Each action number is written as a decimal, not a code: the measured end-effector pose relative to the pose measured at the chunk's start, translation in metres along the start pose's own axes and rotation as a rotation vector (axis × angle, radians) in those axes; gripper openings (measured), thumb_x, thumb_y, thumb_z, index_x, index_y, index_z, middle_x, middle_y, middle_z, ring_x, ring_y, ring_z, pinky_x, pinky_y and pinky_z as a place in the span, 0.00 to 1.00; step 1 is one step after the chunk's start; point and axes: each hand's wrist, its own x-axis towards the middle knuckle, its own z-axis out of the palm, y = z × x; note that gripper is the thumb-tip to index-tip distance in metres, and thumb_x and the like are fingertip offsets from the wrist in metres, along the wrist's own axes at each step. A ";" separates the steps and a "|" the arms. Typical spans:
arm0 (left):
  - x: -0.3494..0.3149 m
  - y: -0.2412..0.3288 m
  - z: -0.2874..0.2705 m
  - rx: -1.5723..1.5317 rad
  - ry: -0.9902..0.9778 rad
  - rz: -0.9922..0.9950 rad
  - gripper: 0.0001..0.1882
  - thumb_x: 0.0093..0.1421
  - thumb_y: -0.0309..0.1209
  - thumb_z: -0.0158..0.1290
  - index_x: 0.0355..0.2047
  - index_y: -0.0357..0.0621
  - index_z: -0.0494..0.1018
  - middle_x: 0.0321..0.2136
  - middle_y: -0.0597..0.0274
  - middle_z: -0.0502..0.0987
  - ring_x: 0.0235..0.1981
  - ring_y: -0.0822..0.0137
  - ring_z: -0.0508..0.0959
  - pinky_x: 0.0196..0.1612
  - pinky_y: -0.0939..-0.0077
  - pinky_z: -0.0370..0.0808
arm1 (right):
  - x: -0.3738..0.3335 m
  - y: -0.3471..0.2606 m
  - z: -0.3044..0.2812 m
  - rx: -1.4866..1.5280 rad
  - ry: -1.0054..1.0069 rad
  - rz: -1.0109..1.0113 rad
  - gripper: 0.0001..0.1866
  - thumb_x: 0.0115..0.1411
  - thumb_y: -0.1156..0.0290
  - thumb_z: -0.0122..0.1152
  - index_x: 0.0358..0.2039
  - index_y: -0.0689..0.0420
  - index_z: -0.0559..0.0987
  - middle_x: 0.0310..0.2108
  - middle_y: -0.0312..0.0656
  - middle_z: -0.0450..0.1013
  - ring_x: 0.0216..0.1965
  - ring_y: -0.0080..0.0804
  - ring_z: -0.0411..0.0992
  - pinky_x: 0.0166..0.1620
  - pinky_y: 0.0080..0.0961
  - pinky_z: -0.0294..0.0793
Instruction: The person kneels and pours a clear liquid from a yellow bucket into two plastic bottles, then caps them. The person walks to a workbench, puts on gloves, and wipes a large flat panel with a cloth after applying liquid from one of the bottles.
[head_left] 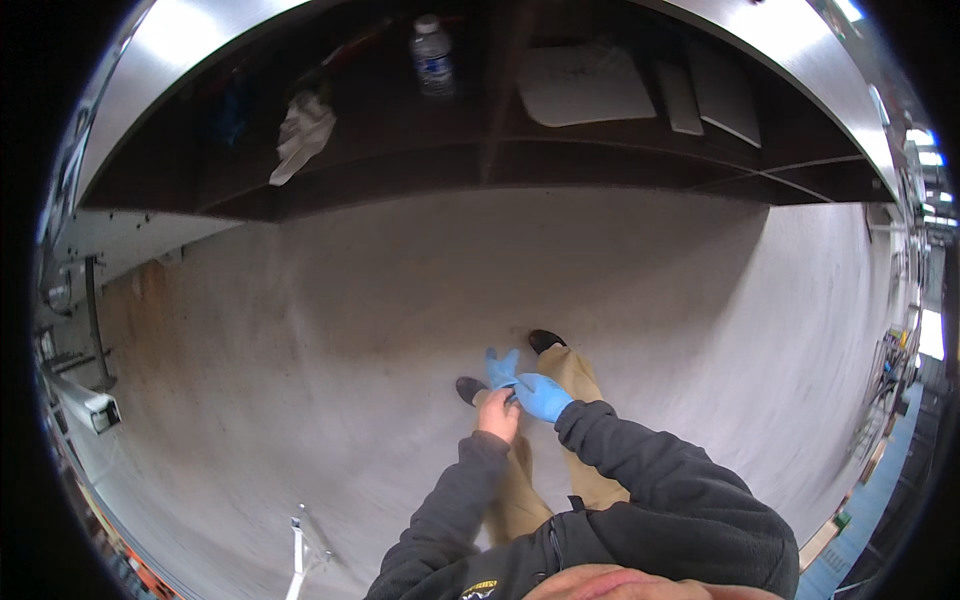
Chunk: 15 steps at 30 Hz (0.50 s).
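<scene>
Across the smooth grey floor (350,300) stand your two black shoes (546,341). One loose blue rubber glove (500,368) hangs between your hands: your blue-gloved right hand (543,397) pinches its cuff; your bare left hand's (497,414) fingers bend there, grip unclear.

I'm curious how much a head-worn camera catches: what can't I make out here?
All in the head view:
Left hand: fingertips unclear where it overlaps the loose blue glove and gloved right hand.
Bottle: label too small to read.
Crumpled white thing: paper or cloth, too dim to tell.
White stand: cut off by the lower edge.
</scene>
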 end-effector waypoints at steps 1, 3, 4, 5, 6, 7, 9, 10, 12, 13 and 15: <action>0.004 0.008 0.003 0.031 -0.031 -0.030 0.19 0.62 0.29 0.59 0.52 0.33 0.77 0.50 0.39 0.80 0.53 0.43 0.80 0.59 0.57 0.75 | -0.006 0.005 -0.007 0.050 0.020 0.015 0.20 0.70 0.60 0.49 0.49 0.59 0.82 0.48 0.58 0.80 0.51 0.60 0.77 0.54 0.48 0.74; 0.017 0.028 0.016 0.012 -0.091 0.032 0.19 0.63 0.29 0.59 0.53 0.33 0.77 0.50 0.40 0.80 0.51 0.46 0.82 0.56 0.59 0.78 | -0.017 0.019 -0.028 0.144 0.065 0.027 0.19 0.70 0.61 0.49 0.49 0.60 0.82 0.48 0.58 0.80 0.51 0.58 0.77 0.54 0.46 0.75; 0.024 0.038 0.024 -0.014 -0.118 0.034 0.19 0.63 0.29 0.59 0.53 0.33 0.77 0.50 0.40 0.81 0.50 0.47 0.82 0.55 0.60 0.79 | -0.023 0.027 -0.040 0.186 0.088 0.025 0.19 0.70 0.61 0.49 0.49 0.60 0.82 0.48 0.57 0.80 0.51 0.57 0.77 0.54 0.45 0.75; 0.032 0.045 0.029 -0.004 -0.142 0.016 0.19 0.64 0.29 0.59 0.53 0.32 0.77 0.49 0.41 0.81 0.49 0.49 0.83 0.54 0.61 0.79 | -0.027 0.033 -0.050 0.223 0.098 0.058 0.19 0.70 0.61 0.50 0.50 0.60 0.81 0.48 0.57 0.80 0.51 0.56 0.77 0.54 0.44 0.75; 0.041 0.053 0.035 -0.008 -0.173 -0.013 0.19 0.64 0.30 0.59 0.53 0.31 0.77 0.48 0.42 0.82 0.48 0.50 0.84 0.54 0.61 0.80 | -0.033 0.040 -0.062 0.258 0.089 0.084 0.20 0.72 0.58 0.50 0.50 0.60 0.82 0.48 0.56 0.81 0.50 0.54 0.78 0.55 0.42 0.75; 0.051 0.060 0.041 -0.031 -0.195 -0.064 0.19 0.64 0.30 0.59 0.53 0.31 0.77 0.47 0.42 0.83 0.48 0.51 0.85 0.53 0.62 0.80 | -0.036 0.048 -0.071 0.303 0.101 0.104 0.21 0.72 0.57 0.50 0.50 0.60 0.82 0.48 0.56 0.81 0.50 0.54 0.78 0.55 0.41 0.74; 0.079 0.074 0.055 0.061 -0.176 0.014 0.18 0.65 0.29 0.59 0.53 0.31 0.77 0.43 0.46 0.85 0.45 0.58 0.85 0.51 0.65 0.81 | -0.040 0.070 -0.094 0.399 0.125 0.160 0.23 0.73 0.54 0.49 0.51 0.60 0.82 0.48 0.56 0.81 0.50 0.54 0.78 0.54 0.41 0.74; 0.095 0.082 0.059 0.046 -0.167 0.006 0.18 0.65 0.29 0.59 0.53 0.32 0.77 0.43 0.47 0.85 0.45 0.60 0.85 0.51 0.66 0.81 | -0.042 0.082 -0.101 0.386 0.177 0.131 0.25 0.74 0.51 0.49 0.50 0.60 0.82 0.46 0.56 0.81 0.49 0.52 0.79 0.54 0.40 0.74; 0.129 0.104 0.071 -0.007 -0.105 -0.011 0.17 0.66 0.29 0.59 0.52 0.34 0.79 0.41 0.51 0.85 0.44 0.65 0.85 0.49 0.70 0.81 | -0.040 0.110 -0.113 0.382 0.256 0.134 0.20 0.72 0.58 0.52 0.46 0.61 0.82 0.42 0.55 0.81 0.45 0.51 0.80 0.50 0.40 0.76; 0.148 0.119 0.075 0.072 -0.055 0.082 0.17 0.66 0.30 0.59 0.53 0.35 0.79 0.41 0.50 0.85 0.43 0.63 0.85 0.49 0.67 0.81 | -0.039 0.127 -0.117 0.382 0.281 0.161 0.17 0.71 0.61 0.53 0.45 0.62 0.82 0.40 0.55 0.82 0.44 0.50 0.80 0.48 0.40 0.77; 0.191 0.158 0.085 0.230 0.015 0.159 0.18 0.65 0.32 0.59 0.53 0.37 0.79 0.41 0.48 0.84 0.42 0.57 0.85 0.48 0.63 0.81 | -0.035 0.162 -0.128 0.427 0.309 0.143 0.17 0.71 0.61 0.54 0.44 0.62 0.83 0.40 0.55 0.82 0.42 0.49 0.80 0.48 0.38 0.76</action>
